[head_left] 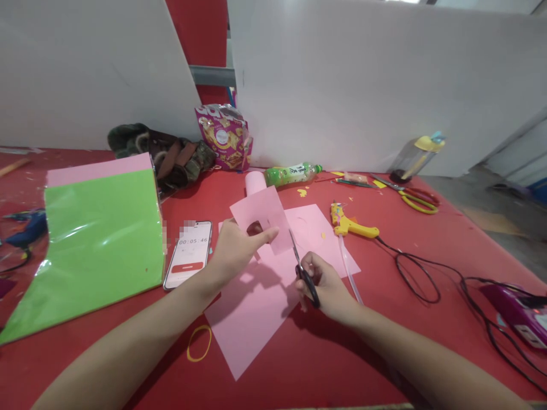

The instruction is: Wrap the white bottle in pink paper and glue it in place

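My left hand [240, 246] pinches a small piece of pink paper [261, 209], thumb on top, held up above the table. A dark opening shows in that piece near my thumb. Black-handled scissors [306, 282] are gripped in my right hand [328, 285], their blades pointing up and away along the right edge of the held piece. Whether the blades are cutting into it I cannot tell. Beneath both hands lies a larger pink sheet [243, 336], with a faint round outline on its far right part. Beyond the held piece stands a rolled pink paper tube [255, 183].
On the left lie a phone [189, 256] showing a timer and a green paper pack [102, 239]. A yellow glue gun [352, 226] trails its cable rightward to a purple power strip [519, 319]. Behind are a green bottle [290, 173], a snack bag [224, 136] and larger scissors [412, 198].
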Demonstrator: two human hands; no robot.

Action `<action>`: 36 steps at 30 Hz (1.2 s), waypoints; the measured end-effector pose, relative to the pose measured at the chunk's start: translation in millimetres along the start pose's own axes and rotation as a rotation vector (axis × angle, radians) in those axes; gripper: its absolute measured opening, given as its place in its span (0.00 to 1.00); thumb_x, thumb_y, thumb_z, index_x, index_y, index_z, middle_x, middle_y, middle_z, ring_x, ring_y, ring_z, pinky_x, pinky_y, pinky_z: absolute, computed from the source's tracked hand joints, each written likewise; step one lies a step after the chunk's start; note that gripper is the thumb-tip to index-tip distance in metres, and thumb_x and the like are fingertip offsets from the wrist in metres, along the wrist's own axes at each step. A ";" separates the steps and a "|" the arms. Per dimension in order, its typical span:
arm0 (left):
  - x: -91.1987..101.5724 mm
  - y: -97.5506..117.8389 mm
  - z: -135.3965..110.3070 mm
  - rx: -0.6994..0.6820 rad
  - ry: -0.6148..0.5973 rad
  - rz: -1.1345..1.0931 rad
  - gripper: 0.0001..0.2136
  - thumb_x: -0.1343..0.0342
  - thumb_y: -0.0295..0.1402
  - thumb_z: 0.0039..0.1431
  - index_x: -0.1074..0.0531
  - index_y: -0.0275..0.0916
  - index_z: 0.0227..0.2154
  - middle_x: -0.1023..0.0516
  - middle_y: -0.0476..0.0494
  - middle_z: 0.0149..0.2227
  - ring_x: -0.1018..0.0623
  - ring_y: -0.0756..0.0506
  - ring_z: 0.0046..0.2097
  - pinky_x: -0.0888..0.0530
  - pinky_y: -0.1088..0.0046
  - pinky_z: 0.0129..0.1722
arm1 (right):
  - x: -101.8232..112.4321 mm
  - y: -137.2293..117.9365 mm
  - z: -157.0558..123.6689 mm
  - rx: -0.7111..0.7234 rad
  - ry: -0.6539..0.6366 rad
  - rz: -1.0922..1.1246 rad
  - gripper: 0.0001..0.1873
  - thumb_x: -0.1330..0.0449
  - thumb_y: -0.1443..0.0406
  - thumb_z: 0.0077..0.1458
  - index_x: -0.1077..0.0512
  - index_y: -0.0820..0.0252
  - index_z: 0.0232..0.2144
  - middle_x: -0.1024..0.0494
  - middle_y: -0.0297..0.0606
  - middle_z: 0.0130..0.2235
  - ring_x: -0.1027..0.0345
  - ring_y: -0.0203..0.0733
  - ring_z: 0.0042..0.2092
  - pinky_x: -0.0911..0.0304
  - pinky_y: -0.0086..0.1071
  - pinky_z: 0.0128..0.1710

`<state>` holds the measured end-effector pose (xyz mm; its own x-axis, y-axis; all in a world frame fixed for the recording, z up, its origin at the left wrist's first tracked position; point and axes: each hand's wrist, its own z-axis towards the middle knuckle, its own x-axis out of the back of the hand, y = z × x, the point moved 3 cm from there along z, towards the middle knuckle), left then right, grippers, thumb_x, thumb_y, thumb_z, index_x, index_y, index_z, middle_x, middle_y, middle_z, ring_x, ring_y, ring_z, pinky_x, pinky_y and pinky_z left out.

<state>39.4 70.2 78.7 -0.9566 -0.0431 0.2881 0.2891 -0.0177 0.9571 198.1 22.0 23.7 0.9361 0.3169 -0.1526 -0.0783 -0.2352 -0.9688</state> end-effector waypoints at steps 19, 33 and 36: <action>-5.6 2.1 -2.0 0.084 -0.250 0.009 0.07 0.42 0.33 0.40 0.32 0.34 0.17 0.32 0.51 0.17 0.34 0.53 0.19 0.37 0.80 0.16 | -3.0 -5.6 -1.9 0.086 -0.161 0.002 0.19 0.46 0.51 0.47 0.51 0.55 0.27 0.40 0.22 0.20 0.44 0.28 0.17 0.48 0.24 0.15; -6.9 -6.2 -0.1 0.088 -0.272 -0.014 0.10 0.43 0.35 0.43 0.27 0.33 0.27 0.27 0.45 0.24 0.29 0.49 0.26 0.33 0.75 0.23 | 0.1 0.0 0.3 0.006 0.003 -0.002 0.21 0.39 0.57 0.41 0.50 0.56 0.23 0.43 0.17 0.16 0.43 0.28 0.13 0.47 0.23 0.13; -7.7 -5.3 -0.7 0.097 -0.290 -0.044 0.09 0.43 0.35 0.43 0.28 0.33 0.26 0.26 0.44 0.25 0.28 0.49 0.27 0.33 0.75 0.25 | -0.8 -1.7 0.2 0.000 -0.001 0.008 0.21 0.39 0.57 0.41 0.50 0.56 0.24 0.42 0.17 0.16 0.42 0.28 0.14 0.46 0.24 0.13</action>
<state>45.2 69.9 71.4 -0.9426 0.2429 0.2294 0.2558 0.0831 0.9632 197.5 22.3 25.5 0.9350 0.3162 -0.1603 -0.0856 -0.2374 -0.9676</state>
